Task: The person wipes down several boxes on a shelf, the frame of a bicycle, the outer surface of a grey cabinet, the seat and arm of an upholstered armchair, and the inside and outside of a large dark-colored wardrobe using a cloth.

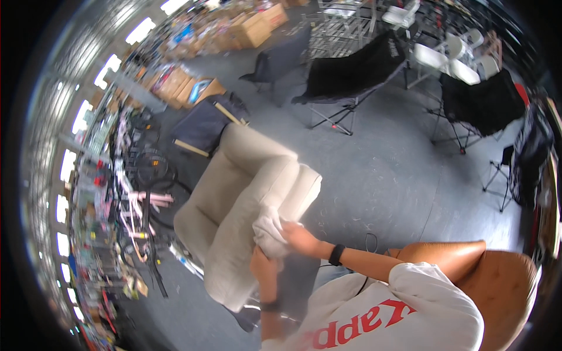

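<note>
A beige upholstered armchair (pixel 216 193) stands before me, turned at an angle, with one padded arm closest to me. A crumpled pale cloth (pixel 268 231) is bunched up against that arm. The fingers of my right hand (pixel 300 238) are closed on the cloth's right side. My left hand (pixel 265 268) grips its lower end, close to the outer side of the chair arm. A dark band circles each of my wrists. Part of my left fingers is hidden by the cloth and blur.
Behind me to the right is a tan leather chair (pixel 503 286). Black folding chairs (pixel 354 70) stand across the grey floor (pixel 374 187), with white chairs (pixel 451 55) beyond. A dark chair with wooden arms (pixel 205 123) sits behind the armchair. Bicycles (pixel 146 205) and cardboard boxes (pixel 252 29) line the left and back.
</note>
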A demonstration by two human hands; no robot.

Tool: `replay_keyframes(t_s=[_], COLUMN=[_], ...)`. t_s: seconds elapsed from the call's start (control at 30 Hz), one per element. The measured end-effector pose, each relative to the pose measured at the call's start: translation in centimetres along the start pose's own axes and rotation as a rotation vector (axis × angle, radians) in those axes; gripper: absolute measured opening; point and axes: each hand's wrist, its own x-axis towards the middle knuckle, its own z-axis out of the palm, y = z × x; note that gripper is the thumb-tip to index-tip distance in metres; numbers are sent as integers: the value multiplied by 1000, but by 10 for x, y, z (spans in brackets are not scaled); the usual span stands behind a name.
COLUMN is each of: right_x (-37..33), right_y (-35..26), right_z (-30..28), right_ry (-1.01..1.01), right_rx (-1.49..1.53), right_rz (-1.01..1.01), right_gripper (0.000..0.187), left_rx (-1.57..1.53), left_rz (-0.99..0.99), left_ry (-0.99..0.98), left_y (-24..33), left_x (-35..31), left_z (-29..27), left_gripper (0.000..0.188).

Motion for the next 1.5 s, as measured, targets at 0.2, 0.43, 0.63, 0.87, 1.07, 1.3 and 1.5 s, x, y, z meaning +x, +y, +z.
replay_keyframes(t_s=[0.2, 0.43, 0.63, 0.87, 1.07, 1.3, 1.5], right_x=[11, 52, 63, 94, 130, 103, 110], right_y=[32, 67, 112, 159, 181, 289, 324], right_z=[-42, -63, -73, -68, -92, -120, -160], right_ry=[-115, -321, -544, -823, -753, -652, -577], right_rx=[137, 506, 748, 788, 637, 175, 172], right_rz=[251, 678, 887, 798, 354, 101, 236], right_gripper=[47, 27, 24, 28, 23, 24, 27], left_rx=[-85, -96, -248, -177, -175, 135, 233], left_rz=[311, 160, 2, -46, -233, -557, -702], left_ry=[-169, -325, -442, -319, -218, -150, -34], left_y=[40, 46, 47, 38, 111, 147, 173], left_x=[73, 106, 125, 131, 173, 186, 188], left_z=[7, 15, 29, 59, 62, 129, 147], left_gripper=[23, 29, 30, 29, 45, 29, 25])
